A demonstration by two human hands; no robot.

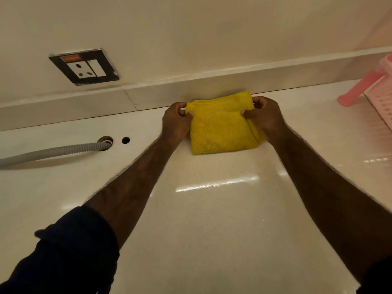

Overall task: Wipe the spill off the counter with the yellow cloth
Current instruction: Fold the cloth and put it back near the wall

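A folded yellow cloth (222, 126) lies near the back of the pale counter (201, 209), close to the raised ledge by the wall. My left hand (175, 122) pinches its far left corner. My right hand (265, 116) pinches its far right corner, and that far edge is lifted slightly off the counter. The rest of the cloth rests flat. I cannot make out a spill on the glossy surface.
A grey corrugated hose (53, 152) enters a hole in the counter at the left, beside a smaller hole (125, 140). A wall socket (84, 66) sits above the ledge. A pink plastic rack (377, 90) stands at the far right.
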